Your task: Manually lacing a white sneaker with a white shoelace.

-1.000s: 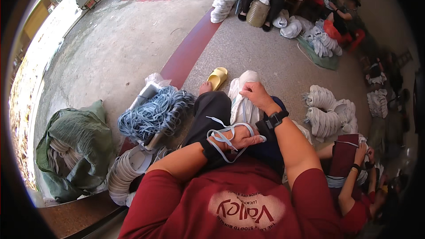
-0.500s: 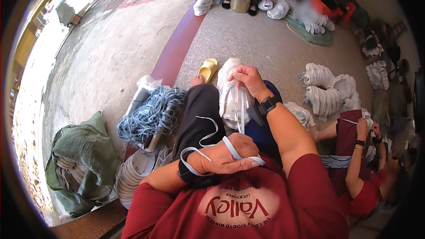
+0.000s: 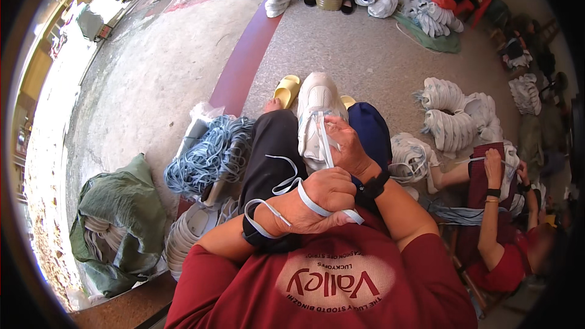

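A white sneaker [image 3: 317, 92] rests on my lap between my knees, its toe pointing away from me. A pale blue shoelace [image 3: 326, 149] runs taut from its eyelets back to my left hand [image 3: 320, 200]. That hand is closed in a fist, with the lace wrapped round it and a loose end looping over the wrist. My right hand [image 3: 349, 151] lies over the right side of the sneaker's lacing, fingers bent in a pinch at the lace near the upper eyelets. Its fingertips are partly hidden against the shoe.
Left of my leg lies a heap of blue laces [image 3: 210, 155], with nested white shoes [image 3: 189, 234] below it. A green sack [image 3: 119, 219] sits farther left. Stacked white shoes [image 3: 448, 119] stand on the floor at right. A co-worker's hands [image 3: 493, 170] handle a lace nearby.
My right hand has come back from the toe end toward me and lower on the lacing. My left hand stays nearly in place, still gripping the lace.
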Demonstrator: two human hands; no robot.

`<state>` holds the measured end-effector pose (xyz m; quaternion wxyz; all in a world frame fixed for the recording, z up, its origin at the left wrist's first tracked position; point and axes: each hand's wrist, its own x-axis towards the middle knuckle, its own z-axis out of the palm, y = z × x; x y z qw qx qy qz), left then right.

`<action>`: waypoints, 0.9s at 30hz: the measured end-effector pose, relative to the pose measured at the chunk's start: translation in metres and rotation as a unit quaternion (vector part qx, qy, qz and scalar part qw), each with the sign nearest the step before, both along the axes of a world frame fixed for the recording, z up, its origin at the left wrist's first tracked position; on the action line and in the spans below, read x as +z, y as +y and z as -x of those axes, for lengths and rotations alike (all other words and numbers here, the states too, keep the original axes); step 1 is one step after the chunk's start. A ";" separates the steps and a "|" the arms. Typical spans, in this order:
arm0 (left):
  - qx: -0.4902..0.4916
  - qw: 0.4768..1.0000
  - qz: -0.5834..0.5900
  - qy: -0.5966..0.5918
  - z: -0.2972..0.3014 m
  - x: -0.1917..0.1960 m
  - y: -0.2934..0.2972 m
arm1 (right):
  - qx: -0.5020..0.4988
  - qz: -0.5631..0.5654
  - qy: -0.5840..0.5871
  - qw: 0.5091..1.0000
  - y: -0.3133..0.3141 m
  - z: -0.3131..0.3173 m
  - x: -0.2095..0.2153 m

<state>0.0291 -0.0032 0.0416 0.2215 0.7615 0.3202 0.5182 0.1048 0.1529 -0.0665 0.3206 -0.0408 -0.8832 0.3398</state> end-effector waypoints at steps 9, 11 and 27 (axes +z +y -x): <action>-0.005 1.000 0.021 0.005 -0.001 0.000 -0.002 | 0.012 0.025 0.047 0.999 -0.010 0.009 -0.004; 0.000 0.999 0.032 0.038 0.002 0.000 -0.006 | 0.026 0.052 0.056 0.997 -0.018 0.001 0.008; 0.364 0.567 0.333 -0.659 0.167 -0.177 -0.207 | -0.185 0.418 -0.198 0.867 0.033 -0.201 -0.047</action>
